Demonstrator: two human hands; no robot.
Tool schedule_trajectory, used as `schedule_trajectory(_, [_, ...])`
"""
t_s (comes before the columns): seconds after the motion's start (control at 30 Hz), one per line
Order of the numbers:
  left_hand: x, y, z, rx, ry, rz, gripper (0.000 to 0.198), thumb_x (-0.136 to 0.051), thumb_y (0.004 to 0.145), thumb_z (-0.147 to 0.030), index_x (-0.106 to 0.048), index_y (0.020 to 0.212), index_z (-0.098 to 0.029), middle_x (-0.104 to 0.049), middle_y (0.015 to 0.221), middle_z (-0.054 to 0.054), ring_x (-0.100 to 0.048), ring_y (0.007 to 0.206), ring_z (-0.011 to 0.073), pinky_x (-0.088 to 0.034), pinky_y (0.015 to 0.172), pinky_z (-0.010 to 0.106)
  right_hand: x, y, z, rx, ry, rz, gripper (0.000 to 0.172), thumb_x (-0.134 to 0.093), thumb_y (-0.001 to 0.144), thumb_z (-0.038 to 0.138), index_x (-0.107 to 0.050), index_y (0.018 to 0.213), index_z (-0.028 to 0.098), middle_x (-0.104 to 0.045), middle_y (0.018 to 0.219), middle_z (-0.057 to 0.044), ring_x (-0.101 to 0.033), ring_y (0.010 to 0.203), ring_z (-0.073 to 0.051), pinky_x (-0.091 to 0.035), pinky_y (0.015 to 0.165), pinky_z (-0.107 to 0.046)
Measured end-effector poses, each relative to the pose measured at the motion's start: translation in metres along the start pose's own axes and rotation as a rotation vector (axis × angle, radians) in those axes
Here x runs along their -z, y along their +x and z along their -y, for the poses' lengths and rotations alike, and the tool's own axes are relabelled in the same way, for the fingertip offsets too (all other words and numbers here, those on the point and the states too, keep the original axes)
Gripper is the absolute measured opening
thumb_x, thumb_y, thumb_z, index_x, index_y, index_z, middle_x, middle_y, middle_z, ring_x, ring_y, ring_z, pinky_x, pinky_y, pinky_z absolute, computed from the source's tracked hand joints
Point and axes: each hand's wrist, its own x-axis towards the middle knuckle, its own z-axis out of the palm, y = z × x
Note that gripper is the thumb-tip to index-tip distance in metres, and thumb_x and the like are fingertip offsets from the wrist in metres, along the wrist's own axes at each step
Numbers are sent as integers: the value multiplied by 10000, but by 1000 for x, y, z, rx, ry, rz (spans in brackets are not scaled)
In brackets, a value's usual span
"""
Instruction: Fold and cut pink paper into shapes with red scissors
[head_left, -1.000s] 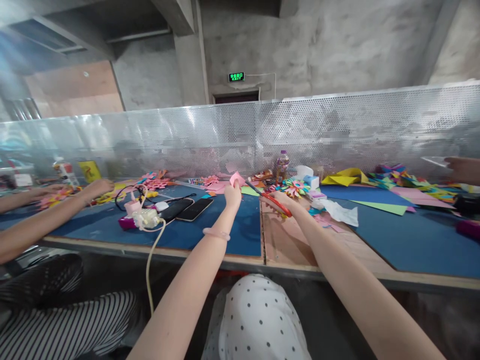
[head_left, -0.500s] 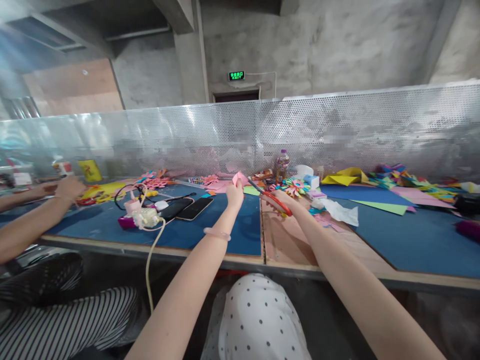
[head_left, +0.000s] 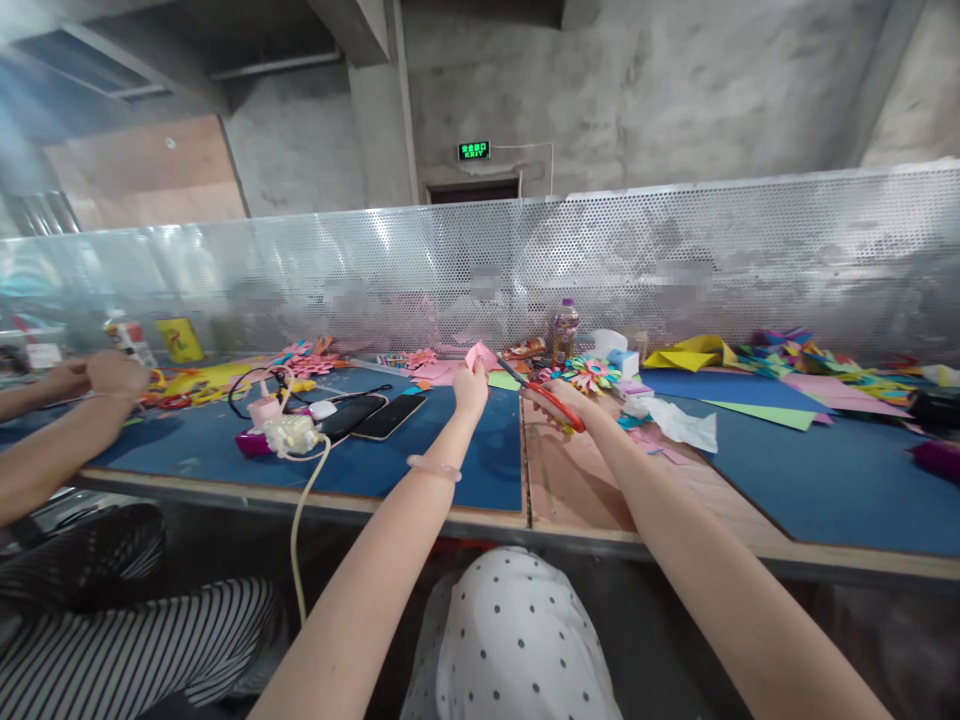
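My left hand (head_left: 471,388) pinches a small piece of pink paper (head_left: 481,355) above the table. To its right, my right hand (head_left: 559,402) is closed around a pair of scissors (head_left: 553,404) with red-orange handles. The blades point left toward the pink paper, their tips close to its right edge; whether they touch it I cannot tell. Behind the left hand lie more pink sheets (head_left: 441,373), and a light green sheet (head_left: 506,381) lies between the hands. A multicoloured paper flower (head_left: 591,375) sits just beyond the right hand.
Two phones (head_left: 390,416) and a charger cluster (head_left: 292,434) with a hanging cable lie left. A drink bottle (head_left: 566,332) stands behind. Coloured sheets (head_left: 739,390) and a crumpled tissue (head_left: 682,422) lie right. A co-worker's hands (head_left: 112,375) are far left. A perforated metal screen (head_left: 337,275) backs the table.
My hands, the pink paper and the scissors hold almost the same place. At far left, the co-worker's hands have shifted slightly left.
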Motion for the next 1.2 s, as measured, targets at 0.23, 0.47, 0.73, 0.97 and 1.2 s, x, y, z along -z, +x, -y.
schedule_trajectory(0.23, [-2, 3, 4, -2, -47, 11, 370, -379, 864, -399, -497, 591, -179, -475, 477, 19, -508, 464, 157, -360, 524, 267, 1, -1, 1, 12, -65, 5, 198, -635, 719, 299, -585, 608, 143, -612, 542, -38, -513, 358, -109, -356, 305, -174])
schedule_trajectory(0.47, [-3, 2, 4, -42, -76, -18, 361, -392, 859, -373, -447, 555, -188, -454, 440, 3, -475, 418, 146, -332, 478, 259, 3, -16, 19, 12, -179, 36, 333, -581, 774, 427, -551, 625, 131, -608, 581, -37, -515, 397, -84, -387, 364, -163])
schedule_trajectory(0.73, [-3, 2, 3, -44, -68, -21, 326, -405, 855, -317, -454, 562, -182, -445, 432, -6, -466, 415, 139, -334, 488, 256, 3, -25, 30, 33, -249, 18, 428, -528, 796, 506, -544, 608, 122, -590, 573, -39, -480, 382, -67, -374, 368, -168])
schedule_trajectory(0.97, [-2, 1, 0, -18, -108, -1, 301, -414, 852, -290, -470, 579, -176, -439, 425, -10, -451, 389, 130, -329, 471, 251, 4, -24, 27, 40, -254, 21, 424, -532, 795, 505, -540, 618, 120, -590, 577, -43, -481, 384, -69, -368, 360, -168])
schedule_trajectory(1.2, [1, -2, -5, -10, -103, -17, 281, -429, 849, -267, -449, 583, -178, -463, 453, -5, -454, 398, 121, -318, 463, 243, 4, -23, 26, 45, -264, 9, 432, -526, 791, 518, -531, 606, 129, -582, 565, -39, -480, 385, -75, -363, 354, -174])
